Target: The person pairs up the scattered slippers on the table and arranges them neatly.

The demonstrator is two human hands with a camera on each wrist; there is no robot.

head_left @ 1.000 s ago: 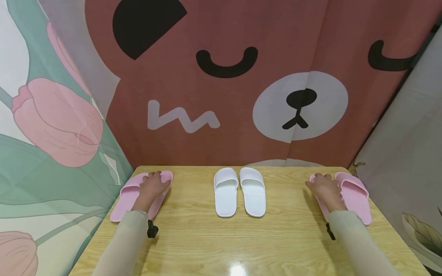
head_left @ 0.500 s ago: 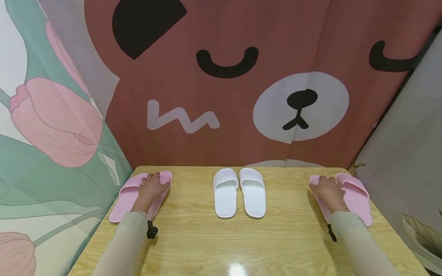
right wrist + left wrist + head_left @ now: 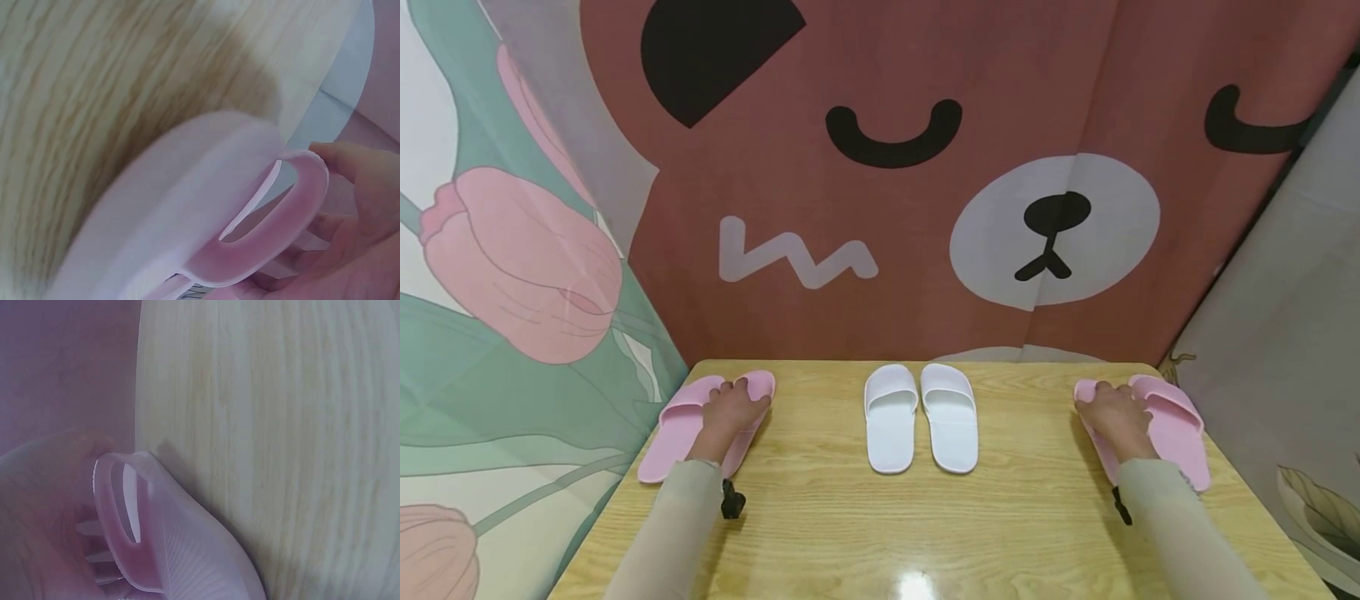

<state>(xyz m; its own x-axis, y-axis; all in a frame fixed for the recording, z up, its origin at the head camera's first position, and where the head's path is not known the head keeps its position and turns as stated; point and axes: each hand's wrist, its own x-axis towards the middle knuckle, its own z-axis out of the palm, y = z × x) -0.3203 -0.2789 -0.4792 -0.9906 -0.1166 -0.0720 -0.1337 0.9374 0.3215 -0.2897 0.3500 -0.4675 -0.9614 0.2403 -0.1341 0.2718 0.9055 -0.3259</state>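
Note:
My left hand (image 3: 730, 417) grips the strap of a pink slipper (image 3: 762, 383) at the table's far left. Its mate, another pink slipper (image 3: 670, 442), lies against it on the left. At the far right, my right hand (image 3: 1116, 417) holds a pink slipper (image 3: 1085, 389) by its strap. A second pink slipper (image 3: 1176, 437) lies just right of that hand. In the left wrist view, the strap (image 3: 125, 531) is spanned by my thumb and fingers. The right wrist view shows the thumb on one edge of the strap (image 3: 306, 187); some fingertips are hidden.
Two white slippers, one on the left (image 3: 891, 437) and one on the right (image 3: 953, 437), stand side by side at the middle of the wooden table (image 3: 820, 525). Behind it hangs a bear-print curtain (image 3: 917, 308); printed fabric closes both sides.
My right hand has shifted slightly to the right over its slipper. The left hand and the white slippers stay in place.

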